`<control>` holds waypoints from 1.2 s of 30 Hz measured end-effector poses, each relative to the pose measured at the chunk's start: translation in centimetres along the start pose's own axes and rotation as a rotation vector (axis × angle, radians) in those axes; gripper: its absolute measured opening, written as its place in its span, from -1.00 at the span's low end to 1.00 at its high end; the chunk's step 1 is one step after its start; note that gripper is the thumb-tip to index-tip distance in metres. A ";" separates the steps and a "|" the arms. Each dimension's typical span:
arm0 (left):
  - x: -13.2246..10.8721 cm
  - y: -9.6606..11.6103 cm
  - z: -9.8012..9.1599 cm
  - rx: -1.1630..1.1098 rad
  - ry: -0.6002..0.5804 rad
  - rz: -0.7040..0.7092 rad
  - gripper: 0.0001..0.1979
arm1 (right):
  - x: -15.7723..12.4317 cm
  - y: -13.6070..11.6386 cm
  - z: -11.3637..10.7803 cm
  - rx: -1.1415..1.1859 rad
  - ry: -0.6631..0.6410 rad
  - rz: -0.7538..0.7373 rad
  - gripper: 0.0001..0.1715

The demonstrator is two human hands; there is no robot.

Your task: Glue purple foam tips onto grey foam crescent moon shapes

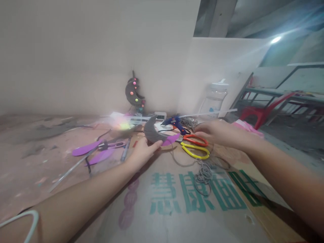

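Observation:
My left hand (146, 150) is closed on a crescent (151, 131) wrapped in grey cord, thumb in front. The crescent's right tip is bare purple (171, 139). A strand of grey cord runs from near that tip to a loose tangle (203, 175) on the cardboard. Over to the right, my right hand (209, 131) has its fingers curled together beside the scissors' handles; what they hold, if anything, is hidden. The scissors (196, 152), with one red and one yellow handle, lie between my hands. Behind them rests a blue glue gun (176, 123).
Purple leaf-shaped pieces (87, 147), a utility knife (113, 145) and a pen (124, 152) lie to the left. A decorated crescent (133, 91) stands against the wall. At the back right are a clear bottle (215, 98) and a red chair (263, 111).

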State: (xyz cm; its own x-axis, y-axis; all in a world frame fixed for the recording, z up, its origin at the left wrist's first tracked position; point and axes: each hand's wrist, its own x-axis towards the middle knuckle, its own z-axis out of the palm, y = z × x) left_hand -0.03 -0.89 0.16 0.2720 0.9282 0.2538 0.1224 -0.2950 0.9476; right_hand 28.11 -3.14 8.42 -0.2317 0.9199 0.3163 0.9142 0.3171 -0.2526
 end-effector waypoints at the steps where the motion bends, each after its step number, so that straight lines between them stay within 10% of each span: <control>1: 0.0 0.0 0.0 0.025 -0.002 -0.002 -0.71 | 0.5 0.3 0.4 -0.056 -0.069 -0.008 -0.72; 8: 0.0 0.6 0.2 0.052 0.006 -0.077 -0.71 | 4.8 1.7 5.4 0.034 -0.058 0.096 -0.41; 19: -0.1 0.6 0.3 0.043 0.005 -0.125 -0.70 | 9.5 1.2 10.0 0.204 0.017 0.163 -0.57; 28: 0.1 0.0 0.2 -0.016 -0.001 -0.107 -0.70 | 8.9 1.0 8.0 0.370 0.090 0.201 -0.79; 36: 0.1 0.4 0.2 -0.147 0.023 -0.106 -0.71 | 2.3 -2.4 5.3 0.544 0.176 0.107 -0.74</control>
State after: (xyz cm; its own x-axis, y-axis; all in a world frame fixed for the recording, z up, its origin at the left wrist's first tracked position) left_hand 0.24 -1.00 0.50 0.2425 0.9579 0.1535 0.0081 -0.1602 0.9871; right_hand 23.65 -0.56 4.88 -0.0462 0.9160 0.3984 0.6162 0.3400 -0.7104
